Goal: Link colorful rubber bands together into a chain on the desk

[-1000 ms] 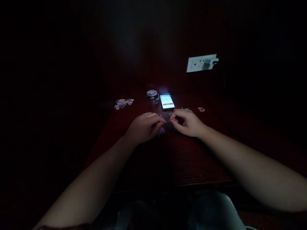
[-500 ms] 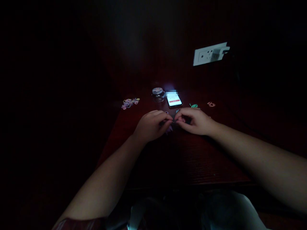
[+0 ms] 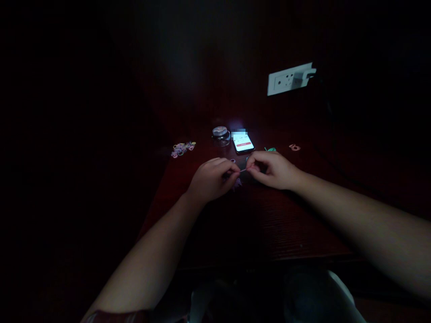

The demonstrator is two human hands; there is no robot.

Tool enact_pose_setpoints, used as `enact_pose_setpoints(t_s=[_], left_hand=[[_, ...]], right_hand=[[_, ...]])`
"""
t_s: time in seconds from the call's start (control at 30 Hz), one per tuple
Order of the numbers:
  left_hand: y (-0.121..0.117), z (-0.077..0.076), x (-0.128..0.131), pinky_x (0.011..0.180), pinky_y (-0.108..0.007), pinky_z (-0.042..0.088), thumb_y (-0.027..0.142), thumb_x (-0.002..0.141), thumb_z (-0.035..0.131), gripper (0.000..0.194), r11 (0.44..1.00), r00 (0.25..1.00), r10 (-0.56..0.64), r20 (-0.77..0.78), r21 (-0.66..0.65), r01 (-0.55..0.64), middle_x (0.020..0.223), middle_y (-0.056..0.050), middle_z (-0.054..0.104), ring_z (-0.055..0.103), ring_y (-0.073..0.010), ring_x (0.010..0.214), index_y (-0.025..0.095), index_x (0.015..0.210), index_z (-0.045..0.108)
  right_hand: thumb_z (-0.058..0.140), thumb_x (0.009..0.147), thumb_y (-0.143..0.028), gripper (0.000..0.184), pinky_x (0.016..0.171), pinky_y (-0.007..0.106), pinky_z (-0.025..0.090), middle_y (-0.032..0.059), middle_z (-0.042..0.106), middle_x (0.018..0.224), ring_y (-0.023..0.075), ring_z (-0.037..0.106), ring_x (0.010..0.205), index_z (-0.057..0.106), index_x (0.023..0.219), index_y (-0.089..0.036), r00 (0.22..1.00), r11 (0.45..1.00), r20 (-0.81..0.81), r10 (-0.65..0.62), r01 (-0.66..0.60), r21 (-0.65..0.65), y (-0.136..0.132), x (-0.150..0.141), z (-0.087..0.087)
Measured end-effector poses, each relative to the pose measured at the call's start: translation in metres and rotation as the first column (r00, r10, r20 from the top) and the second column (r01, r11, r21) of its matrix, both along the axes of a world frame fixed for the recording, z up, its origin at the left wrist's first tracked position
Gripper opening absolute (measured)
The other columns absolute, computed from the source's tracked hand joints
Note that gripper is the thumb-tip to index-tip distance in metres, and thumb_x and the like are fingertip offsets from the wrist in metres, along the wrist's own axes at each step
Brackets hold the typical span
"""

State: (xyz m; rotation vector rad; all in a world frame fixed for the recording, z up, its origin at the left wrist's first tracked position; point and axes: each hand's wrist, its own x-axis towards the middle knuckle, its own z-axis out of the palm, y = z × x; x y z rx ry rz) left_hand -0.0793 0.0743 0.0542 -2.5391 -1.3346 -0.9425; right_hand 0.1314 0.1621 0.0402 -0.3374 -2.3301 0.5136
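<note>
Dark tabletop (image 3: 286, 224) bears a jar (image 3: 221, 137), contents unclear; left hand (image 3: 213, 178) and right hand (image 3: 272, 170) pinch a band (image 3: 243, 170).

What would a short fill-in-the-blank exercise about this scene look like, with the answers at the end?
1. A thin strand spans the gap ____ the left hand and the right hand.
2. In the picture, the lidded jar stands to the ____ of the lit phone.
3. The wide button on the phone's screen is coloured ____.
4. The wall socket is mounted ____ the level of the table.

Missing words: between; left; red; above.
</note>
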Motion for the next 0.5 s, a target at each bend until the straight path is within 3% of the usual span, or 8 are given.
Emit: enact_pose_setpoints(t_s=[0.5], left_hand=[[0.0008, 0.0002, 0.0004, 0.075, -0.03, 0.047, 0.025, 0.09, 0.056, 0.01, 1.0, 1.0, 0.019, -0.011, -0.009, -0.019, 0.082, -0.001, 0.065, 0.059, -0.0147, 0.079, 0.019, 0.087, 0.063]], right_hand=[[0.056, 0.088, -0.029, 0.015, 0.055, 0.024, 0.037, -0.0014, 0.051, 0.067, 0.0108, 0.046, 0.061, 0.057, 0.079, -0.016, 0.999, 0.967, -0.013, 0.029, -0.032, -0.253, 0.0028, 0.0023, 0.0058]])
